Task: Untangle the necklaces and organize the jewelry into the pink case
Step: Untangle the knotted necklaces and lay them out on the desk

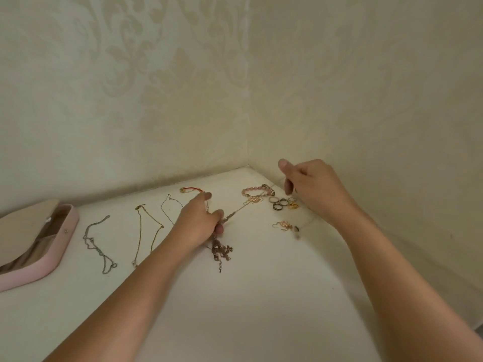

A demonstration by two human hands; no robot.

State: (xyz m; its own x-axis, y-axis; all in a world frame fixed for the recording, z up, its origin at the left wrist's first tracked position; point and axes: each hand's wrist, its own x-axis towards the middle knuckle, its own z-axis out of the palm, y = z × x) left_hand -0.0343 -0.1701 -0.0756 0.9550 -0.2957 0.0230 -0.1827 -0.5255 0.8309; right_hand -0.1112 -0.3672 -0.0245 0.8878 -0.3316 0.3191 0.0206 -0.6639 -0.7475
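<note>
Untangling step, in progress. The left hand (201, 223) curls its fingers round the tangled chains (222, 250) at mid-worktop (261, 283). The right hand (311, 184), raised near the back corner, pinches what appears to be a fine strand (304, 224), though it is too faint to trace fully. Three single necklaces (146, 231) lie apart towards the left edge, beside the open pink case (66, 231). The rings (283, 202) wait near the corner. The next move probably calls for drawing the strand gently clear of the knot without tightening it.

pink case (68, 231) lies open at left; untangled chains (140, 228) beside it; tangled necklaces (220, 250) centre; rings (281, 203), bracelet (252, 190) behind.
</note>
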